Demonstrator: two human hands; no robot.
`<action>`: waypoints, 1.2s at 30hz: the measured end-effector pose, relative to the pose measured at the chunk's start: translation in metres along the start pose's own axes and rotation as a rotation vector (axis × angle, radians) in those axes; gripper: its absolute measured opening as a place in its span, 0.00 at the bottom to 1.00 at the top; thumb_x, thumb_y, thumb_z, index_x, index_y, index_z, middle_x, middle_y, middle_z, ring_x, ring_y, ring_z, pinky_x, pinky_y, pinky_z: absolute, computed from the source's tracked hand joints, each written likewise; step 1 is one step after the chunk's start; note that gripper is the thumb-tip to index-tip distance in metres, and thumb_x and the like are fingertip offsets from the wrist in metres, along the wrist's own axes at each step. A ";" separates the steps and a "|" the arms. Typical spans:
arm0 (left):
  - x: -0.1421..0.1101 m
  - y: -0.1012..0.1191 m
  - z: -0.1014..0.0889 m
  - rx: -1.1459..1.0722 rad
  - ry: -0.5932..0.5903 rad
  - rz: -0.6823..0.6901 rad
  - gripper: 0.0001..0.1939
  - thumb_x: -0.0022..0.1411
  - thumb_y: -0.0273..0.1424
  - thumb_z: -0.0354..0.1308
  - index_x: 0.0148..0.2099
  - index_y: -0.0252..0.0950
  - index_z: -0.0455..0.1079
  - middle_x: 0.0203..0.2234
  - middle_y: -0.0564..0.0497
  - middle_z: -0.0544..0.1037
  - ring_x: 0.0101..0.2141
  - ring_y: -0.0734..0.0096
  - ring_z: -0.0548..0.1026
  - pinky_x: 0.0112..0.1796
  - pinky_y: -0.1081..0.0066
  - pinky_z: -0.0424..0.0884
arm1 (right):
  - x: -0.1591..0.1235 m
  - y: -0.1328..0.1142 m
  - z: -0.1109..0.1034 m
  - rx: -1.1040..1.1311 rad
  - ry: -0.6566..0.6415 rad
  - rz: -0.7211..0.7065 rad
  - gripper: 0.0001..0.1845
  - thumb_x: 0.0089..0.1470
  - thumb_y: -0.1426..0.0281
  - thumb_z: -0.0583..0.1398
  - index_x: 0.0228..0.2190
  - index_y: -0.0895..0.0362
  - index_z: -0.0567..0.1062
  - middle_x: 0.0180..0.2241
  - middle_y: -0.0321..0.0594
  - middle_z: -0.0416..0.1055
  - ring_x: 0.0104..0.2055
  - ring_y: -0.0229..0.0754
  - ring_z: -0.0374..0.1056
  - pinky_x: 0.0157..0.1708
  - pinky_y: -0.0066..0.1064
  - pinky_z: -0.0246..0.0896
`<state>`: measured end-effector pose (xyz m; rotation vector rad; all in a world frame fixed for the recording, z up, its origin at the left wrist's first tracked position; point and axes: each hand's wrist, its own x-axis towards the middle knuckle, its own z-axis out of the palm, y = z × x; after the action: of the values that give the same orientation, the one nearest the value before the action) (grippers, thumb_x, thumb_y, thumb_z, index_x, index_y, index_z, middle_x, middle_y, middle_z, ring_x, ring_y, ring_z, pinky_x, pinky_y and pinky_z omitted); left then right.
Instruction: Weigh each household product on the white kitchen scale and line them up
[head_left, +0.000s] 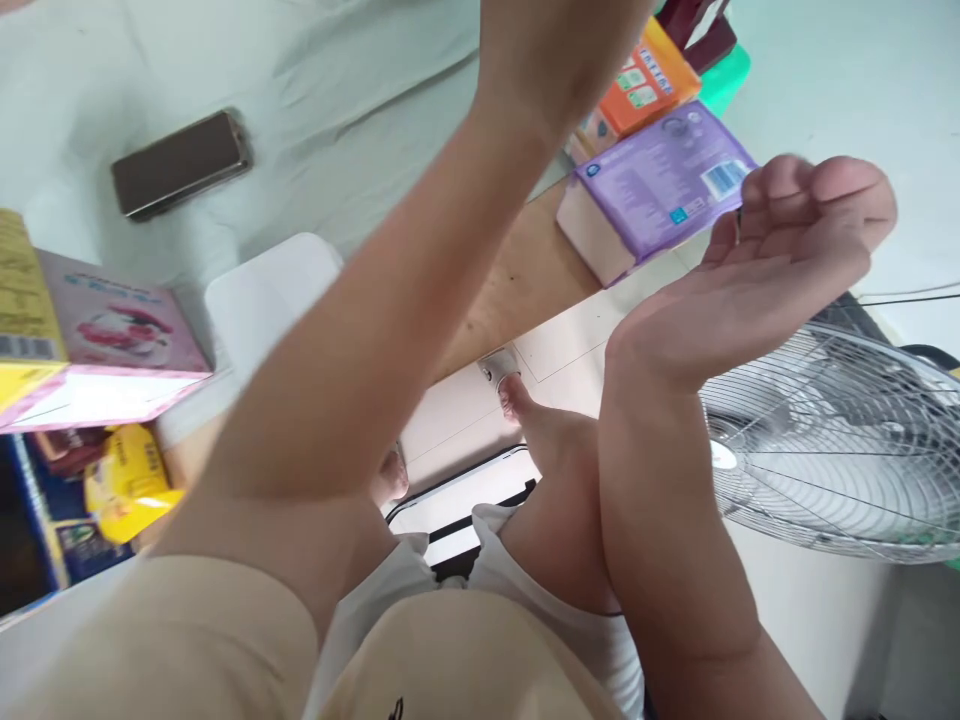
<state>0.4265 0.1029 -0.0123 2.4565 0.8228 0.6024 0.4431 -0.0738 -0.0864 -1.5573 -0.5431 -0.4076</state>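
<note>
My left arm crosses the view from lower left to the top edge. Only the base of my left hand (562, 50) shows there; its fingers are cut off by the frame. My right hand (795, 225) is raised at the right, palm turned up. Its fingers are loosely bent, and I see nothing in them. Beside its fingertips lies a purple soft pack (660, 185) with a barcode label; whether they touch is unclear. An orange pack (652, 85) stands behind it, partly covered by my left arm.
A dark phone (180, 165) lies on the pale cloth (352, 90). At left are a pink box (124, 320), a yellow box (26, 290), a white rounded object (270, 290) and a yellow bag (131, 480). A wire-cage fan (832, 440) stands at right, beside my right forearm.
</note>
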 end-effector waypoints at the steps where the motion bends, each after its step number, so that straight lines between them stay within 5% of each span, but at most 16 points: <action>1: -0.025 -0.006 -0.007 -0.150 0.092 -0.038 0.13 0.74 0.29 0.49 0.43 0.31 0.75 0.51 0.50 0.79 0.62 0.50 0.77 0.53 0.50 0.78 | -0.006 -0.020 0.005 0.053 0.023 -0.029 0.16 0.70 0.63 0.39 0.39 0.48 0.64 0.35 0.40 0.66 0.41 0.42 0.76 0.38 0.40 0.72; 3: -0.084 -0.018 -0.024 -0.292 0.203 -0.094 0.14 0.75 0.34 0.51 0.40 0.33 0.74 0.47 0.50 0.80 0.56 0.55 0.82 0.45 0.57 0.83 | -0.022 -0.055 0.013 0.145 0.019 -0.048 0.16 0.67 0.70 0.42 0.26 0.50 0.59 0.23 0.35 0.52 0.24 0.39 0.61 0.27 0.34 0.56; 6: -0.173 -0.034 -0.052 -0.361 0.285 -0.179 0.16 0.74 0.40 0.52 0.40 0.35 0.74 0.42 0.49 0.81 0.51 0.60 0.83 0.40 0.62 0.83 | -0.053 -0.096 0.018 0.322 -0.160 0.037 0.20 0.62 0.75 0.47 0.18 0.52 0.54 0.17 0.33 0.47 0.18 0.34 0.47 0.23 0.32 0.42; 11: -0.290 -0.061 -0.103 -0.328 0.380 -0.230 0.18 0.72 0.45 0.55 0.37 0.37 0.74 0.31 0.51 0.80 0.38 0.67 0.82 0.36 0.67 0.79 | -0.105 -0.128 0.017 0.483 -0.619 0.108 0.22 0.62 0.72 0.52 0.17 0.55 0.63 0.15 0.30 0.53 0.17 0.29 0.48 0.19 0.28 0.42; 15: -0.357 -0.087 -0.133 -0.306 0.506 -0.204 0.20 0.72 0.46 0.54 0.33 0.39 0.73 0.24 0.53 0.77 0.29 0.71 0.76 0.32 0.68 0.74 | -0.146 -0.146 0.027 0.509 -0.829 0.089 0.20 0.63 0.71 0.52 0.19 0.56 0.69 0.14 0.29 0.53 0.17 0.30 0.50 0.20 0.28 0.44; 21: -0.408 -0.131 -0.157 -0.104 0.718 -0.366 0.19 0.70 0.52 0.54 0.46 0.42 0.73 0.42 0.48 0.78 0.47 0.61 0.76 0.51 0.58 0.72 | -0.221 -0.199 0.044 0.329 -1.273 -0.002 0.10 0.59 0.67 0.55 0.26 0.53 0.70 0.22 0.34 0.68 0.24 0.36 0.60 0.27 0.32 0.54; 24: -0.424 -0.146 -0.164 -0.068 0.711 -0.455 0.23 0.71 0.54 0.50 0.54 0.43 0.70 0.51 0.45 0.74 0.55 0.60 0.73 0.59 0.56 0.70 | -0.255 -0.218 0.055 0.315 -1.513 -0.016 0.05 0.58 0.67 0.55 0.31 0.52 0.70 0.29 0.39 0.75 0.30 0.41 0.67 0.31 0.35 0.60; 30: -0.446 -0.153 -0.165 -0.101 0.624 -0.619 0.28 0.72 0.53 0.45 0.63 0.41 0.64 0.62 0.39 0.66 0.65 0.55 0.66 0.67 0.51 0.64 | -0.291 -0.229 0.084 0.278 -1.603 0.212 0.15 0.58 0.65 0.56 0.47 0.54 0.70 0.53 0.51 0.75 0.53 0.51 0.72 0.51 0.47 0.70; 36: -0.454 -0.148 -0.166 -0.169 0.562 -0.602 0.28 0.74 0.52 0.43 0.65 0.42 0.62 0.63 0.38 0.65 0.65 0.52 0.66 0.66 0.48 0.67 | -0.301 -0.233 0.097 0.150 -1.648 0.280 0.23 0.58 0.63 0.59 0.54 0.51 0.65 0.48 0.46 0.78 0.35 0.47 0.74 0.36 0.44 0.68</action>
<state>-0.0552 -0.0363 -0.0777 1.7525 1.5696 1.0774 0.0578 -0.0023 -0.0711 -1.5069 -1.4866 1.2539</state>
